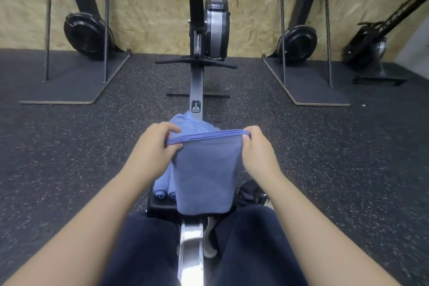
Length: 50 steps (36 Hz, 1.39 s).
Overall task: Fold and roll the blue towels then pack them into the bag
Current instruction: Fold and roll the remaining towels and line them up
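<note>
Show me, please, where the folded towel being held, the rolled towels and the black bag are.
folded towel (206,176): head view, middle of its hanging front face.
rolled towels (162,189): head view, near end of the left roll on the seat.
black bag (249,190): head view, its visible top.

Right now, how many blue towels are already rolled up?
2 that I can see: the rolled towels lie side by side on the rower seat, left of the folded towel held up by both hands. More may be hidden behind it.

folded blue towel (206,176) hangs upright; two rolled towels (163,189) just behind.
</note>
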Each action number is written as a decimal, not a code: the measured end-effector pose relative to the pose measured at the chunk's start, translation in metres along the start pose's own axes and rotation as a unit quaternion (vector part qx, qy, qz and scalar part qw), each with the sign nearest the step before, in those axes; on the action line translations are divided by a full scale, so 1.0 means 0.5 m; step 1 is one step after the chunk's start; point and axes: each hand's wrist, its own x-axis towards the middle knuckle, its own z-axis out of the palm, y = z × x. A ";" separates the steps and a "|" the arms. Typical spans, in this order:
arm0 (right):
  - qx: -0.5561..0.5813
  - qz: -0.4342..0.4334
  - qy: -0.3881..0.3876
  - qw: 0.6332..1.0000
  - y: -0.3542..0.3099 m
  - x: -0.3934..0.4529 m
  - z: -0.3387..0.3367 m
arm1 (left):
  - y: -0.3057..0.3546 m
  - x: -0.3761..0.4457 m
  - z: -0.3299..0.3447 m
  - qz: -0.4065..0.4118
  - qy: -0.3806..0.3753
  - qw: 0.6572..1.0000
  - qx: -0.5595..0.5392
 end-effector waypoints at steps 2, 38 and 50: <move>0.008 0.015 -0.012 1.000 0.022 0.006 0.010 | -0.007 0.000 0.021 -0.049 -0.002 0.998 -0.035; 0.057 0.020 -0.036 0.997 0.093 0.020 0.166 | -0.171 -0.044 0.100 -0.113 0.011 0.962 -0.246; 0.063 -0.019 -0.020 0.998 0.012 0.073 0.174 | -0.173 0.019 0.044 -0.111 0.106 0.955 -0.255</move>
